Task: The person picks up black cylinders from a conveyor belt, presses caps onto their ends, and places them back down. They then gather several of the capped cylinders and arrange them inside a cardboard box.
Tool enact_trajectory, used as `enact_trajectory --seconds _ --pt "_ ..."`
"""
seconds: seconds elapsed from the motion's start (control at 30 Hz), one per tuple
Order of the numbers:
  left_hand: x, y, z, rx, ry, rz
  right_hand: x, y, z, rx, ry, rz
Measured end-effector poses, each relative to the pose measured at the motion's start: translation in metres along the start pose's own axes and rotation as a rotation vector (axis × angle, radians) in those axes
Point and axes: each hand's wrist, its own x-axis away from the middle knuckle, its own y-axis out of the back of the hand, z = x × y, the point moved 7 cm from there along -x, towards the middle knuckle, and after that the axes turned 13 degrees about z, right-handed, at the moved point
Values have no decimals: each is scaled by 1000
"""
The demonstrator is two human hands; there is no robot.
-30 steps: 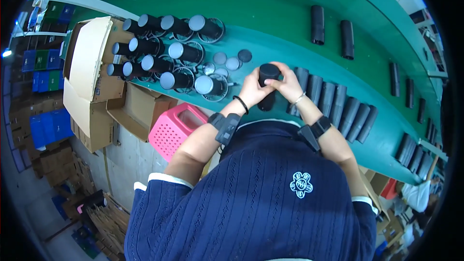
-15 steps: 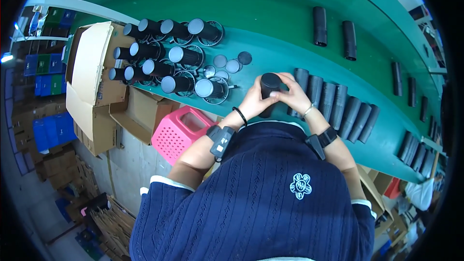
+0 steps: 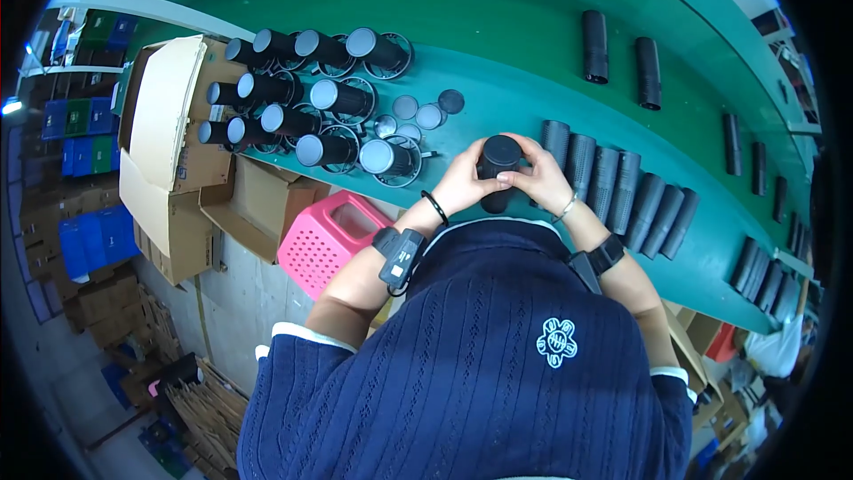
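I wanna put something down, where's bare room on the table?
Beyond the hands, between the discs and the row of tubes. Also behind the discs, left of the two far tubes. It's crowded among the left cylinders and along that row.

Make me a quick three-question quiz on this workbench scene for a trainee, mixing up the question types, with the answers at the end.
1. True or false: the left hand and the right hand are both on the same black cylinder.
2. Which is nearest the right hand?
A. the pink stool
B. the row of dark tubes
C. the tall cardboard box
3. Fill in the colour: the loose round discs lie on a ____ tabletop.

Key:
1. True
2. B
3. green
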Motion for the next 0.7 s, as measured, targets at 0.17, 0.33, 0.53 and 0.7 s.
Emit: enact_trajectory --seconds 0.17,0.33,0.53,0.7 --pt "3 -5 1 -17 -48 -152 -1 -1 1 199 66 -91" --pt "-17 16 7 -109 1 -227 -29 23 -17 27 15 -36" --pt "-2 1 -8 -478 67 -299 -10 18 -11 89 -8 -12" --pt "-4 -1 -5 -57 31 65 -2 11 -7 -154 5 42"
